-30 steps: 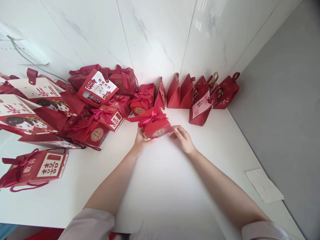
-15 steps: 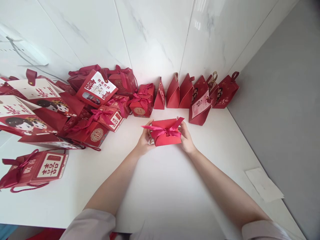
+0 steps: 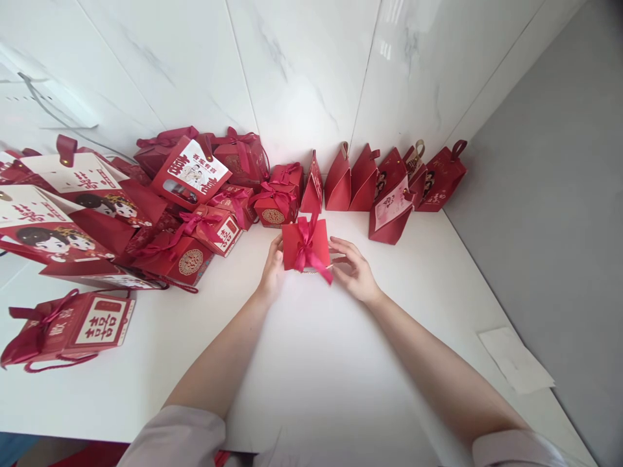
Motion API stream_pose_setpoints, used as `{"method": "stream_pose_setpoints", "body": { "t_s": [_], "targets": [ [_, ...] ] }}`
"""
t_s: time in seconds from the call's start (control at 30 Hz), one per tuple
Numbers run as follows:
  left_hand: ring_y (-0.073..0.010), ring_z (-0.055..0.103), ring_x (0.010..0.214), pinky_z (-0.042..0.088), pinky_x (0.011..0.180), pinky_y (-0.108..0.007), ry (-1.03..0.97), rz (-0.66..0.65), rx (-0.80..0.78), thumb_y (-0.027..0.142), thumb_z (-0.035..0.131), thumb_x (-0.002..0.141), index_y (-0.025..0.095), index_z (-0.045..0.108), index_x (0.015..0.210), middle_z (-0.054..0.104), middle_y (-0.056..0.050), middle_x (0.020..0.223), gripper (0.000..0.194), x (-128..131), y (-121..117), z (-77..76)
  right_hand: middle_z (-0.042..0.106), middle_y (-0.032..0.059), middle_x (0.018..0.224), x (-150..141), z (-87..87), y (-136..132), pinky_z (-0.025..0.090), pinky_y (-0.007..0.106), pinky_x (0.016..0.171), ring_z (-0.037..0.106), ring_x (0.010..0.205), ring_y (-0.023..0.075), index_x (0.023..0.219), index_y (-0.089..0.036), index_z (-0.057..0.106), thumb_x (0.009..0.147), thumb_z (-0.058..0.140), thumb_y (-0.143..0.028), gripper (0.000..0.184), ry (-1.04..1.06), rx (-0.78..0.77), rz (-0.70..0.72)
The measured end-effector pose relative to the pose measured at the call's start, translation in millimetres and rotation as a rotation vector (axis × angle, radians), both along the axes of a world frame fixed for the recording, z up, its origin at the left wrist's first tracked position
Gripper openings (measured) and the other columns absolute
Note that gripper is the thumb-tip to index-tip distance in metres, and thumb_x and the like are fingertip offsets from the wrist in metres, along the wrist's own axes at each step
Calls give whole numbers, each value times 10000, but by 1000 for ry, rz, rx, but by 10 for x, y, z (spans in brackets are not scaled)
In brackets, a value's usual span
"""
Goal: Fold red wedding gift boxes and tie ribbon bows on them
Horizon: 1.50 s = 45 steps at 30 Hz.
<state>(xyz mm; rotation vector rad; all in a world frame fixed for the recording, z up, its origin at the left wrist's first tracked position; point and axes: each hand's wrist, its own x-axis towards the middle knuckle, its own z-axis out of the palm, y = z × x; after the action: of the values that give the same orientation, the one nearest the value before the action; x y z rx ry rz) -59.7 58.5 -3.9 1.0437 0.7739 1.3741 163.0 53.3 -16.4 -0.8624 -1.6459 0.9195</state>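
Note:
A small red gift box [image 3: 292, 248] with a crimson ribbon bow [image 3: 305, 245] on its top is between my hands, in the middle of the white table. My left hand [image 3: 272, 267] grips the box's left side, its fingertips partly hidden by the box. At the right side, my right hand [image 3: 356, 271] has its fingers apart, close to the box's corner and the hanging ribbon end. Whether a fingertip touches the box there, I cannot tell. A bit of twisted cord shows along the box's lower edge.
Several ribboned red boxes [image 3: 275, 211] and larger printed boxes [image 3: 46, 243] crowd the left side. One hexagonal box [image 3: 100, 321] lies nearer me. Tent-shaped red boxes [image 3: 337, 185] stand along the tiled wall [image 3: 311, 78]. A white paper [image 3: 516, 360] lies by the grey panel [image 3: 545, 214].
The gift box has been turned between my hands: its patterned front showed first, then its top with the bow sideways, now the bow runs lengthwise. My right hand has loosened from its side.

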Motion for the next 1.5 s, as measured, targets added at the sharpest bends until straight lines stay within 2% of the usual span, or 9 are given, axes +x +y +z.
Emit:
{"method": "stream_pose_setpoints", "body": {
  "t_s": [0.1,0.27,0.37,0.6,0.73,0.83,1.03,1.3,1.5],
  "targets": [
    [-287,492,1347,458,1075,-435,44,-75,-3,569,663,830,265,432,1435,472,-109,1490,715,-8,-8,15,453,97,1477,-3,26,-29,552,463,964,498,1325,284,1377,-338,538,881,680,-357,516,-100,66,-8],
    [-299,503,1339,458,1069,-404,72,-84,-20,486,697,813,233,513,1385,530,-107,1443,651,-27,4,-20,139,104,1663,-29,9,-24,308,568,1196,184,1525,327,1591,-342,115,742,831,-449,1116,-209,122,7],
    [-298,511,1328,458,1065,-400,82,-70,-10,493,699,810,223,526,1370,546,-111,1429,646,-13,10,-30,205,136,1639,-17,-7,-11,247,576,1220,226,1505,344,1599,-312,55,654,873,-539,1270,-263,160,67],
    [-286,632,1114,481,960,-390,143,16,-92,561,634,833,152,671,1145,679,-122,1206,515,-73,77,53,663,130,1214,95,-37,4,509,460,975,629,1109,288,1250,-210,624,929,413,-708,630,58,-24,84],
    [-229,655,1009,465,914,-346,405,286,-71,524,616,862,174,691,1032,693,-98,1115,397,-274,135,279,586,44,550,113,-55,51,450,320,516,522,491,172,854,-187,706,953,172,-739,775,326,-320,-24],
    [-214,651,899,467,865,-338,679,432,22,545,517,920,188,674,1044,687,-87,1024,409,-326,33,637,544,31,517,116,-54,103,396,299,486,466,461,153,799,-201,698,931,176,-774,786,367,-362,-145],
    [-347,608,1017,394,973,-437,1212,215,161,622,681,789,231,625,1276,668,-124,1082,627,235,-518,1209,633,51,644,118,-56,157,464,314,587,565,577,171,829,-203,682,916,277,-782,712,402,-384,-142],
    [-472,470,1270,330,1068,-536,1137,-158,269,482,870,566,250,558,1372,610,-185,1231,895,455,-627,1007,653,51,670,116,-84,148,474,310,626,588,607,166,826,-181,700,928,435,-682,576,390,-373,-100],
    [-562,357,1352,205,1121,-647,1270,-28,181,602,907,426,230,475,1448,454,-255,1436,1170,317,-870,898,659,55,682,109,-97,136,475,308,625,593,614,166,811,-174,698,907,480,-689,567,387,-379,-86]
  ]
}}
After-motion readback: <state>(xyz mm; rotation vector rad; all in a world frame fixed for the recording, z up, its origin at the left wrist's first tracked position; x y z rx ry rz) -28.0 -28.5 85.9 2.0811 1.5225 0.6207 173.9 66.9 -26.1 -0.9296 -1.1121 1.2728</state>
